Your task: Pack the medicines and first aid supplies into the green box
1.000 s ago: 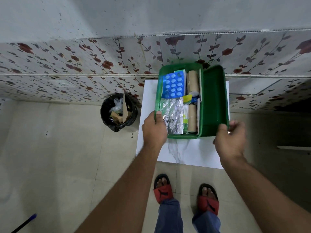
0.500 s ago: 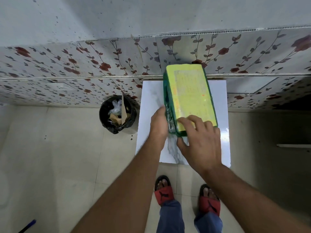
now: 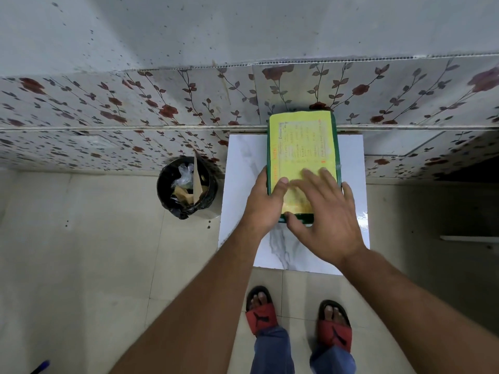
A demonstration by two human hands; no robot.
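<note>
One black bin (image 3: 187, 188) stood on the floor at the left, holding crumpled plastic and scraps of cardboard. One white marble-patterned table (image 3: 241, 168) stood beside it against the flowered wall. On that table sat one green box (image 3: 302, 147), its lid shut, pushed toward the table's far edge next to the wall. Two hands were on the box.

The left hand (image 3: 263, 202) lay against the box's near left corner, its thumb laid over the edge of the lid; its other fingers were hidden from view, so how tightly they curled could not be told. The right hand (image 3: 325, 214) lay flat on the near end of the lid, its fingers (image 3: 310, 179) spread apart and outstretched, gripping nothing, the thumb reaching along the box's near edge.

The box showed dark green sides and rim. A yellow-green label with small orange and dark print, too blurred to read, covered nearly the whole lid. Below the table, two feet in red and black sandals (image 3: 334, 329) stood on the tiled floor.
</note>
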